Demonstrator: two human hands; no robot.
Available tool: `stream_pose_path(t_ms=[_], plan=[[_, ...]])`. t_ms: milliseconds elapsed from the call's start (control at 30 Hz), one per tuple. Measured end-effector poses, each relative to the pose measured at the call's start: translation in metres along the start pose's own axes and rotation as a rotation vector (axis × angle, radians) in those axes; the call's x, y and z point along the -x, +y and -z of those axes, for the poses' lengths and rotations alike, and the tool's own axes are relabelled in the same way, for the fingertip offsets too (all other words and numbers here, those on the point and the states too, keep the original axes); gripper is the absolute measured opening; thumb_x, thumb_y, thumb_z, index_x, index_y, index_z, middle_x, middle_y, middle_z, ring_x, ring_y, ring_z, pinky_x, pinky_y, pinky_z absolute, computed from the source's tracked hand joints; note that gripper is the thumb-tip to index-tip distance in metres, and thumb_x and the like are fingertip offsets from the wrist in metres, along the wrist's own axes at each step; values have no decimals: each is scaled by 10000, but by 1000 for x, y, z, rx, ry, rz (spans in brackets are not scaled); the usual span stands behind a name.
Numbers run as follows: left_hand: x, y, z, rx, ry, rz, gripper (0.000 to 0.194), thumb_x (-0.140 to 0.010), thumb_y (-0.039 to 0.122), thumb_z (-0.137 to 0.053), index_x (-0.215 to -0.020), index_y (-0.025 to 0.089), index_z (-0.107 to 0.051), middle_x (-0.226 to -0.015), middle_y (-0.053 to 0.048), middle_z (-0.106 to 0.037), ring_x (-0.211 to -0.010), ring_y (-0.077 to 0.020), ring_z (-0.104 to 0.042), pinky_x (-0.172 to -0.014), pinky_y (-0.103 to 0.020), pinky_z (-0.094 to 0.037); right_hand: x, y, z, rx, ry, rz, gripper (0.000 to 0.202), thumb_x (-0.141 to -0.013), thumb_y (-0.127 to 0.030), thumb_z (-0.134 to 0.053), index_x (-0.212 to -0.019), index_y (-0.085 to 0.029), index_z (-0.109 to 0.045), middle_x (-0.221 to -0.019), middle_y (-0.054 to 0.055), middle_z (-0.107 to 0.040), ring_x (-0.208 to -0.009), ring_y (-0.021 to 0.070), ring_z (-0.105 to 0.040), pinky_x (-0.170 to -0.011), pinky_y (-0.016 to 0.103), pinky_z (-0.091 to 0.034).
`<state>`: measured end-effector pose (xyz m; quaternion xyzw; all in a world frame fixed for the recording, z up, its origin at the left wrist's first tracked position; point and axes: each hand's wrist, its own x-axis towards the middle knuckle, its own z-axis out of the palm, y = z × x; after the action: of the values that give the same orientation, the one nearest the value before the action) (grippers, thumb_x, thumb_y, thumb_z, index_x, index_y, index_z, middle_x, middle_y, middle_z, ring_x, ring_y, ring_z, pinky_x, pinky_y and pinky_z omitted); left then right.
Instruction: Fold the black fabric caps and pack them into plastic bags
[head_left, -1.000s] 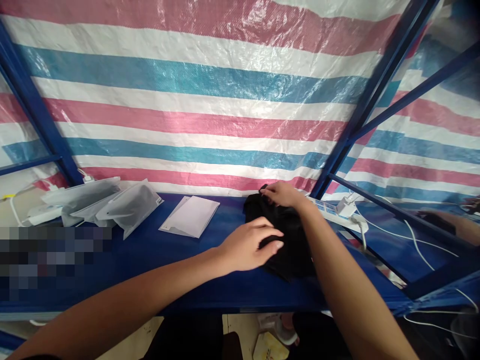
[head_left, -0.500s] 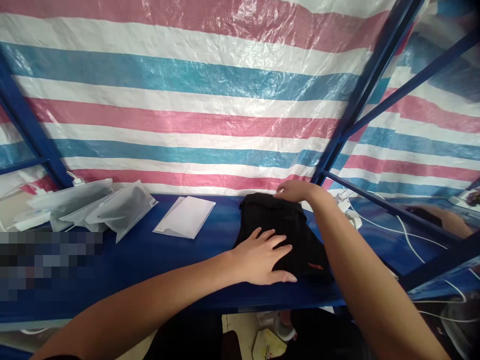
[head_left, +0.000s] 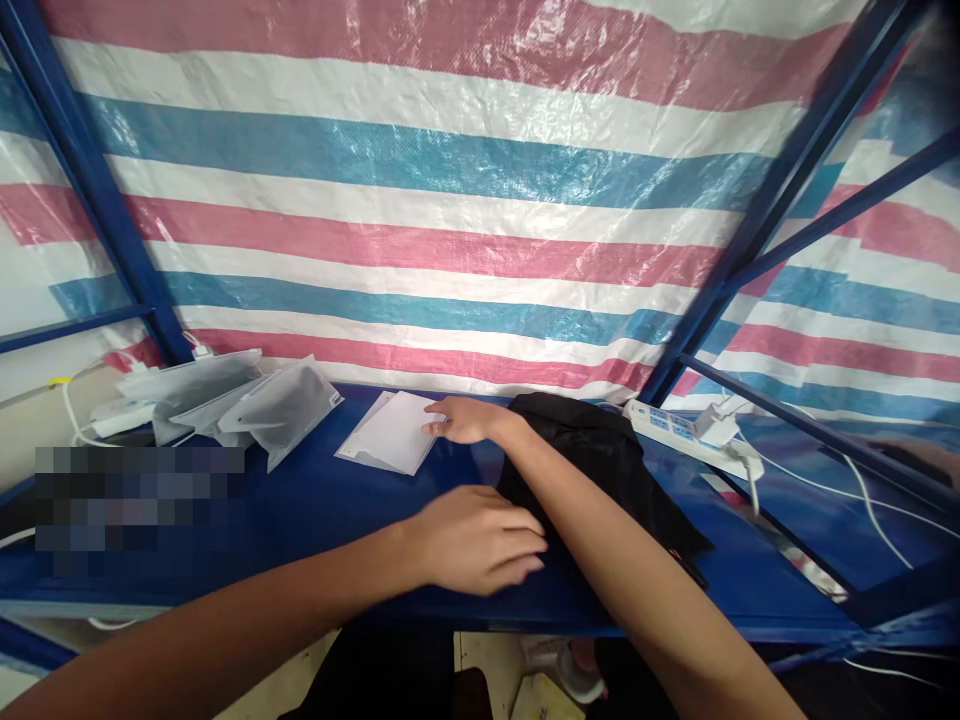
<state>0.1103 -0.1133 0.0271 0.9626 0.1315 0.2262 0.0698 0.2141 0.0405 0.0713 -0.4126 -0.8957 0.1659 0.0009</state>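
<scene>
A black cloth garment (head_left: pixel 592 440), folded over at its far edge, lies on the blue table. My right forearm crosses above it. At the right edge of a white sheet (head_left: pixel 386 430), which lies with a clear plastic sleeve, are the fingertips of my right hand (head_left: pixel 461 420). Its thumb and index finger are slightly apart. My left hand (head_left: pixel 480 540) is palm down over the table, by the garment's left side, with its fingers extended and a little bent. Whether it touches the cloth I cannot tell.
Several frosted plastic bags (head_left: pixel 285 410) lie to the left. A white power strip (head_left: pixel 675 428) with plugs and cables sits right of the garment. Blue metal posts (head_left: pixel 697 300) frame the table (head_left: pixel 300 530), and a striped plastic sheet (head_left: pixel 420 230) hangs behind.
My right hand has left the garment's far edge and moved left to the white sheet. My left hand has lifted its spread fingers off the cloth and shifted left. The view has turned slightly.
</scene>
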Motion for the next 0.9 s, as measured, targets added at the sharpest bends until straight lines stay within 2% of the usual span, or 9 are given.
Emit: stream_pose_path(t_ms=[100, 133, 200, 300, 400, 533, 733, 800, 900], plan=[[45, -43, 38, -87, 203, 267, 343, -1124, 325, -463, -1048, 237, -786, -1052, -69, -809, -1017, -241, -745, -981, -385, -564, -2, 4, -32, -46, 90, 169, 587, -1084, -486, -589, -1603, -213, -614, -1626, 131, -614, -1510, 371, -575, -1260, 485, -446], [58, -60, 48, -132, 291, 396, 372, -1129, 334, -428, -1065, 237, -782, -1060, -77, -804, -1045, -253, -737, -1000, -403, -562, -2, 6, -41, -52, 123, 206, 549, -1086, -453, -587, -1580, -219, -639, -1611, 127, -628, -1515, 366, -568, -1270, 497, -433], [80, -94, 61, -213, 315, 580, 417, -1128, 373, -384, -1268, 225, -748, -1291, -109, -769, -1242, -285, -691, -1115, -445, -526, -4, 8, -56, -48, 186, 217, 529, -1102, -433, -559, -1576, -212, -642, -1643, 144, -592, -1558, 365, -518, -1306, 534, -380], [106, -138, 62, -281, 136, 855, 599, -1084, 499, -430, -1536, 152, -613, -1672, -189, -536, -1564, -377, -471, -1285, -546, -374, -4, 9, -71, -43, 234, 151, 605, -1132, -523, -486, -1641, -206, -568, -1749, 169, -445, -1662, 393, -345, -1349, 625, -266], [127, -165, 53, -184, -86, 917, 727, -1102, 593, -337, -1659, 155, -501, -1794, -172, -361, -1687, -371, -278, -1350, -567, -243, -3, 4, -78, -65, 223, 104, 679, -1140, -631, -399, -1687, -243, -505, -1802, 137, -356, -1704, 419, -218, -1354, 685, -186], [146, -177, 50, -152, -78, 848, 763, -1100, 644, -355, -1670, 159, -501, -1805, -160, -323, -1705, -366, -228, -1358, -563, -242, 0, -7, -82, -85, 214, 68, 726, -1141, -676, -336, -1713, -247, -462, -1827, 124, -300, -1720, 437, -119, -1359, 705, -101], [151, -174, 55, -174, 63, 753, 628, -1106, 575, -368, -1477, 216, -725, -1710, -120, -518, -1624, -327, -425, -1363, -506, -288, 5, -22, -82, -72, 228, 40, 741, -1138, -670, -360, -1716, -216, -454, -1833, 161, -265, -1712, 456, -144, -1357, 695, -126], [150, -171, 52, -174, 64, 807, 653, -1106, 572, -349, -1503, 194, -704, -1693, -138, -536, -1601, -332, -458, -1354, -518, -306, 8, -26, -82, -77, 227, 62, 730, -1139, -665, -364, -1717, -227, -454, -1832, 152, -271, -1710, 444, -171, -1361, 681, -141], [148, -165, 47, -177, 20, 853, 716, -1107, 602, -349, -1605, 152, -599, -1755, -169, -431, -1661, -361, -349, -1360, -559, -269, 11, -29, -82, -93, 207, 97, 736, -1138, -672, -350, -1717, -230, -456, -1831, 141, -278, -1712, 448, -153, -1364, 692, -114]])
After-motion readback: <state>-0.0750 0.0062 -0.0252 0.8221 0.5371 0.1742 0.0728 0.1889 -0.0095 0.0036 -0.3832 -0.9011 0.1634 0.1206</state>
